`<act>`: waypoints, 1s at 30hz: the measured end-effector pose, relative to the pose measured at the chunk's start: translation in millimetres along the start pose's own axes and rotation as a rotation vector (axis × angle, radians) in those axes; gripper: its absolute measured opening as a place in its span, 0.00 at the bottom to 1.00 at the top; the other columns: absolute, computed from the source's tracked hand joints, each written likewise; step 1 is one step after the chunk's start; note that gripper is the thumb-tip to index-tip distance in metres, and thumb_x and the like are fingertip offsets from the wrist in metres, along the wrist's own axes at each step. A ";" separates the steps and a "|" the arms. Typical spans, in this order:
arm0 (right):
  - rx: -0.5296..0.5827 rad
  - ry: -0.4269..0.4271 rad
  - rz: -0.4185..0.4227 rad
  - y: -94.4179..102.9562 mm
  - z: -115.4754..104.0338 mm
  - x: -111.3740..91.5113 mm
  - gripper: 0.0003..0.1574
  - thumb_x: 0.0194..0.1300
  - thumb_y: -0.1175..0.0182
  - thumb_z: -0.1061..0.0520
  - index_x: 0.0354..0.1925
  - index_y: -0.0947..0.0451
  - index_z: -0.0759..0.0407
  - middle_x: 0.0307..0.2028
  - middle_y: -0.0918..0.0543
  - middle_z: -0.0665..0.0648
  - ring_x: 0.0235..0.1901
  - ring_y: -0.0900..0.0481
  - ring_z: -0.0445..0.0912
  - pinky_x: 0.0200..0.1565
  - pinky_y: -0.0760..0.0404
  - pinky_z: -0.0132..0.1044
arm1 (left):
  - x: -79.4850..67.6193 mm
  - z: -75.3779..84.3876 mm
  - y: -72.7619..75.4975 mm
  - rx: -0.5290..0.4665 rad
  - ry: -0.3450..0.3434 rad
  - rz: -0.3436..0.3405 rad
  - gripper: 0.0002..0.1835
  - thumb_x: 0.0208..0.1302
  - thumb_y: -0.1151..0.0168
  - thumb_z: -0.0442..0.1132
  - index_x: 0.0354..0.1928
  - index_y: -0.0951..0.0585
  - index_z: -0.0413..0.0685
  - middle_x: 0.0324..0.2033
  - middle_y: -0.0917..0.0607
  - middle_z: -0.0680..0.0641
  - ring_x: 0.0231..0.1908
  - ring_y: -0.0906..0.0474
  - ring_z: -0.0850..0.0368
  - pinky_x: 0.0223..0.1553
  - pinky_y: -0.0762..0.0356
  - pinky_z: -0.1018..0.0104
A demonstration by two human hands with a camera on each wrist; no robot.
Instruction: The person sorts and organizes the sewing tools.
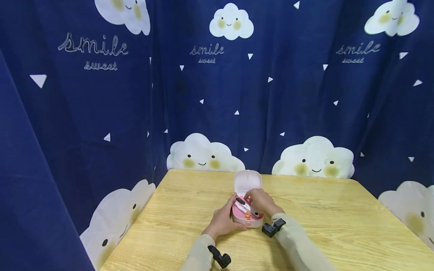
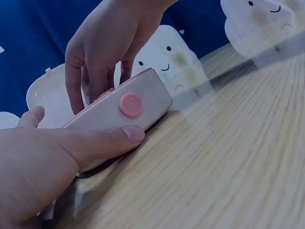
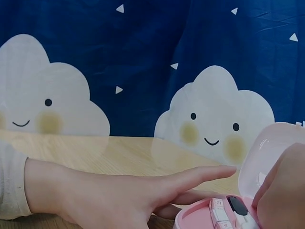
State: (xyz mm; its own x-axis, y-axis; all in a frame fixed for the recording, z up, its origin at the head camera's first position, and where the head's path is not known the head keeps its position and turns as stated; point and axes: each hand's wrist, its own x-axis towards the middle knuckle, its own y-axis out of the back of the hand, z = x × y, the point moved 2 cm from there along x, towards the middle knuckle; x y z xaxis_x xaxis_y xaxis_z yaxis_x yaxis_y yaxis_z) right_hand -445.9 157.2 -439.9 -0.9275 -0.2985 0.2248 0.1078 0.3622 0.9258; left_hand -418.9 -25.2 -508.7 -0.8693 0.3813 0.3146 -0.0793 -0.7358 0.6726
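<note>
A small white-and-pink case [image 1: 240, 220] stands on the table with its lid [image 1: 247, 181] raised at the back. My left hand [image 1: 222, 222] grips it from the left, the thumb along the front wall below a round pink button [image 2: 130, 105]. Over the right side, my right hand [image 1: 262, 201] reaches down inside; its fingertips are hidden, and I cannot tell whether they pinch anything. Among the contents are a slim pale tool with a black end [image 1: 240, 201], a white strip with printed marks [image 3: 219, 213] and a small orange item [image 1: 248, 215].
The case sits toward the back of a light wooden table [image 1: 325, 210]. Behind and beside the table hangs a dark blue curtain [image 1: 217, 124] with cloud faces. Each sleeved wrist carries a small black camera [image 1: 273, 227].
</note>
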 end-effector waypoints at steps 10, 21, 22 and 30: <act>0.000 -0.027 0.008 0.7 -4.3 3.4 0.15 0.57 0.34 0.72 0.39 0.11 0.56 0.35 0.13 0.52 0.31 0.22 0.48 0.35 0.19 0.45 | 0.4 1.2 2.8 -0.021 0.003 -0.001 0.68 0.44 0.14 0.57 0.83 0.48 0.57 0.75 0.33 0.50 0.71 0.33 0.46 0.67 0.43 0.37; -0.001 -0.028 0.045 -0.8 0.5 1.5 0.08 0.60 0.30 0.66 0.36 0.11 0.54 0.33 0.13 0.51 0.31 0.20 0.47 0.37 0.17 0.48 | -0.5 -1.0 0.0 -0.012 0.024 -0.008 0.68 0.45 0.14 0.57 0.83 0.48 0.57 0.76 0.33 0.50 0.71 0.33 0.46 0.69 0.43 0.38; 0.000 -0.024 0.048 -1.0 0.9 1.5 0.08 0.60 0.30 0.66 0.36 0.11 0.54 0.33 0.12 0.51 0.32 0.20 0.47 0.38 0.17 0.48 | -0.7 -1.1 -0.1 -0.012 0.025 -0.008 0.68 0.45 0.14 0.57 0.83 0.48 0.57 0.76 0.33 0.50 0.71 0.33 0.47 0.69 0.43 0.38; 0.024 -0.031 0.041 -1.1 2.9 1.5 0.07 0.61 0.30 0.66 0.37 0.10 0.55 0.36 0.11 0.52 0.36 0.18 0.49 0.44 0.16 0.51 | -0.2 0.2 0.6 -0.016 0.017 -0.006 0.68 0.45 0.14 0.56 0.83 0.48 0.57 0.76 0.33 0.50 0.71 0.33 0.48 0.67 0.42 0.39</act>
State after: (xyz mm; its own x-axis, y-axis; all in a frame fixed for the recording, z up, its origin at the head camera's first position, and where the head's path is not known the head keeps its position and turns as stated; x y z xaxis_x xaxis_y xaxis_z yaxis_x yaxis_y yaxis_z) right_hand -448.5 158.9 -441.5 -0.9332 -0.2556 0.2525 0.1378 0.3945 0.9085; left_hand -418.6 -25.6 -508.2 -0.8768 0.3766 0.2990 -0.0925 -0.7423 0.6637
